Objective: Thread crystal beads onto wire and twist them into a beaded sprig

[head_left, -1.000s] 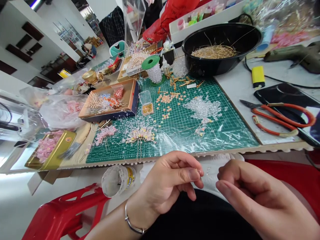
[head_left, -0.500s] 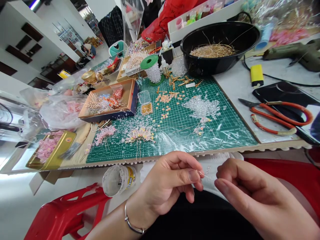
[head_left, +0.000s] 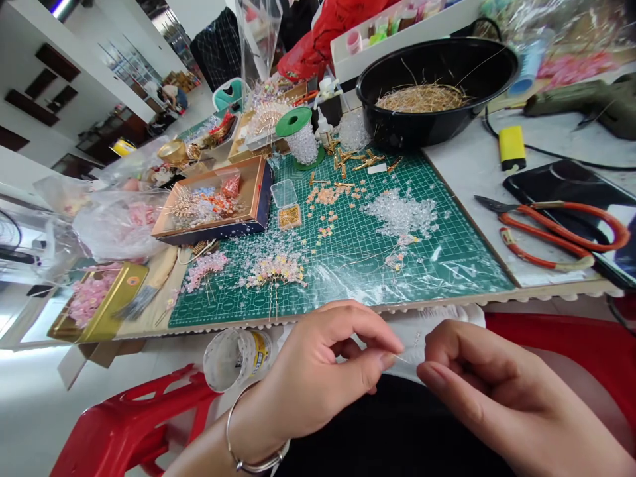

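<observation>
1. The left hand (head_left: 318, 381), wearing a thin silver bangle (head_left: 243, 457), was held in front of the body. Its thumb and forefinger (head_left: 385, 361) were pinched closed on a fine wire (head_left: 403, 358), a grip that seemed suited to steadying something so thin.
2. The right hand (head_left: 497, 397) was just beside the wire's far end, its fingers (head_left: 432, 374) curled and partly closed. Whether they had hold of the wire, I could not tell.
3. The wire was above a white cloth (head_left: 442, 324) on the lap, just short of the worktop's edge. A tiny clear bead (head_left: 416, 338) seemed to be near it, though it was too small to read. Working over the cloth might have kept dropped beads from rolling away.
4. A green cutting mat (head_left: 447, 278) on the worktop (head_left: 462, 172) carried heaps of clear beads (head_left: 400, 215) and finished pink-and-gold beaded sprays (head_left: 275, 271), all within easy reach.
5. Orange-handled scissors (head_left: 546, 228) and a hot glue gun (head_left: 581, 99) lay to the right, off the mat, probably to keep them clear of the beadwork. A black basin (head_left: 387, 73) held a coil of fine golden wire (head_left: 422, 98) at the far side.
</observation>
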`<state>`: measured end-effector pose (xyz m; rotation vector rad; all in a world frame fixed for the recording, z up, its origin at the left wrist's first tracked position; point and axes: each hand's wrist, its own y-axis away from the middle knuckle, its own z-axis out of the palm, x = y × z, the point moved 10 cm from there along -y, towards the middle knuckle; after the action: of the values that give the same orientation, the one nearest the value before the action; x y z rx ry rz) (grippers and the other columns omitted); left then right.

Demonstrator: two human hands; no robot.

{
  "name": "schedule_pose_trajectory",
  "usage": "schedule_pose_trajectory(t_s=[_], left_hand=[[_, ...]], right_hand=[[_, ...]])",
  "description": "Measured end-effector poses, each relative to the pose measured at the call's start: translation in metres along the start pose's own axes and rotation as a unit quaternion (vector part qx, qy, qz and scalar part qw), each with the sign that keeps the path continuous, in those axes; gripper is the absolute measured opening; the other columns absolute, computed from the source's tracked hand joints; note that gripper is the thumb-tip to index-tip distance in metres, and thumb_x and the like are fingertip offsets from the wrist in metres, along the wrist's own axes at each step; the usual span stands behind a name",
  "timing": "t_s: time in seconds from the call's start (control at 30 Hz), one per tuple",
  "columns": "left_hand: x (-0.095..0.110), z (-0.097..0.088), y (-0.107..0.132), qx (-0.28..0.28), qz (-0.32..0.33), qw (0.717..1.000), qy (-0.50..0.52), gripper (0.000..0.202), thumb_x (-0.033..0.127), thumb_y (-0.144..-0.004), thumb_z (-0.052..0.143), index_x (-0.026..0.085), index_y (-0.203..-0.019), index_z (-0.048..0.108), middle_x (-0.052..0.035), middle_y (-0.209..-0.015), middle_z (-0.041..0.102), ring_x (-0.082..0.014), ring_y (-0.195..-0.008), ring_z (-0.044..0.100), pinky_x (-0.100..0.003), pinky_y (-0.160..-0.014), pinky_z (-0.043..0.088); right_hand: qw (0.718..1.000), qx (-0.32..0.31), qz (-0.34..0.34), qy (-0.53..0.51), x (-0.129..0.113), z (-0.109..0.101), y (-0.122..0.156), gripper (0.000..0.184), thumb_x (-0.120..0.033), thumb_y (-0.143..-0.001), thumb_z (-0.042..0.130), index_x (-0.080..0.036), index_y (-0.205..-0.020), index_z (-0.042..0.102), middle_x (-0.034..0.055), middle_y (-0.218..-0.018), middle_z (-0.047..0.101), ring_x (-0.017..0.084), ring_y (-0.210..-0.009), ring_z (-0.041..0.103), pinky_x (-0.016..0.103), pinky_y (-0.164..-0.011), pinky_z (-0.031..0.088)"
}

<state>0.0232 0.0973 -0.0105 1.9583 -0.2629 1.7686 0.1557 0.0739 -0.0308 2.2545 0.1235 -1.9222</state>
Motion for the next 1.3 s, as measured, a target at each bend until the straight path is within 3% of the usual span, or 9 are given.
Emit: schedule_pose_trajectory(t_s=[0.23, 0.43, 0.63, 0.73, 0.9, 1.03, 1.2, 1.3], left_hand=[[0.001, 0.0, -0.005, 0.001, 0.001, 1.0, -0.019, 0.008, 0.013, -0.088, 0.067, 0.02, -0.089, 0.071, 0.0009, -0.089, 0.061, -0.0052, -0.065, 0.058, -0.017, -0.059, 0.051], [0.007, -0.004, -0.004, 0.016, 0.029, 0.999, -0.039, 0.01, 0.011, -0.087, 0.067, 0.02, -0.089, 0.07, -0.0009, -0.089, 0.063, -0.0114, -0.084, 0.062, -0.02, -0.07, 0.051], [0.006, -0.002, 0.0, 0.007, 0.038, 0.999, -0.029, 0.01, 0.015, -0.089, 0.067, 0.021, -0.097, 0.068, -0.0002, -0.087, 0.062, -0.0098, -0.077, 0.057, -0.02, -0.067, 0.047], [0.002, 0.0, 0.002, -0.003, 0.028, 1.0, -0.013, 0.019, 0.016, -0.091, 0.066, 0.023, -0.109, 0.064, 0.0005, -0.086, 0.061, -0.009, -0.071, 0.053, -0.021, -0.064, 0.044], [0.003, 0.001, 0.003, -0.018, 0.037, 0.998, -0.042, 0.027, 0.016, -0.092, 0.063, 0.028, -0.117, 0.06, 0.002, -0.09, 0.061, -0.0074, -0.064, 0.042, -0.021, -0.06, 0.04], [0.005, 0.0, 0.004, -0.012, 0.048, 0.997, -0.067, 0.032, 0.015, -0.093, 0.063, 0.029, -0.121, 0.058, 0.0023, -0.092, 0.061, -0.0071, -0.063, 0.041, -0.021, -0.06, 0.04], [0.008, 0.002, 0.006, -0.013, 0.058, 0.994, -0.094, 0.036, 0.013, -0.092, 0.063, 0.027, -0.124, 0.056, 0.0012, -0.094, 0.064, -0.0074, -0.062, 0.042, -0.021, -0.059, 0.041], [0.015, 0.002, 0.007, -0.007, 0.081, 0.986, -0.147, 0.038, 0.013, -0.091, 0.062, 0.027, -0.125, 0.055, 0.0007, -0.096, 0.065, -0.0079, -0.062, 0.044, -0.021, -0.059, 0.043]], right_hand=[[1.0, 0.017, 0.0, -0.003, 0.003, -0.005, -0.001, 0.041, -0.049, -0.091, 0.061, -0.024, -0.06, 0.051, -0.006, -0.047, 0.044, 0.009, -0.04, 0.039, 0.014, -0.034, 0.036], [0.999, 0.008, 0.023, -0.03, 0.008, -0.002, 0.002, 0.041, -0.049, -0.09, 0.062, -0.023, -0.06, 0.052, -0.006, -0.048, 0.041, 0.009, -0.042, 0.036, 0.016, -0.036, 0.034], [0.998, 0.001, 0.055, -0.028, 0.019, 0.004, 0.008, 0.042, -0.053, -0.09, 0.062, -0.024, -0.063, 0.05, -0.0056, -0.051, 0.041, 0.01, -0.045, 0.036, 0.019, -0.038, 0.033], [0.996, 0.038, 0.075, -0.018, 0.023, -0.003, 0.011, 0.044, -0.056, -0.089, 0.062, -0.024, -0.062, 0.049, -0.0054, -0.052, 0.041, 0.011, -0.046, 0.037, 0.021, -0.041, 0.035], [0.998, 0.014, 0.047, -0.027, 0.017, 0.001, 0.013, 0.041, -0.051, -0.091, 0.062, -0.024, -0.062, 0.049, -0.0056, -0.05, 0.041, 0.011, -0.045, 0.035, 0.021, -0.039, 0.031], [0.995, 0.06, 0.075, -0.027, 0.019, -0.004, 0.014, 0.041, -0.052, -0.088, 0.063, -0.025, -0.061, 0.048, -0.0058, -0.052, 0.04, 0.012, -0.046, 0.034, 0.022, -0.04, 0.033], [0.999, -0.008, 0.043, -0.028, 0.008, 0.004, 0.007, 0.038, -0.045, -0.088, 0.062, -0.024, -0.06, 0.048, -0.0063, -0.05, 0.038, 0.01, -0.043, 0.032, 0.02, -0.036, 0.03], [0.999, -0.015, 0.035, -0.016, 0.005, 0.002, 0.004, 0.037, -0.043, -0.09, 0.06, -0.024, -0.06, 0.048, -0.0064, -0.051, 0.038, 0.01, -0.044, 0.034, 0.018, -0.037, 0.032]])
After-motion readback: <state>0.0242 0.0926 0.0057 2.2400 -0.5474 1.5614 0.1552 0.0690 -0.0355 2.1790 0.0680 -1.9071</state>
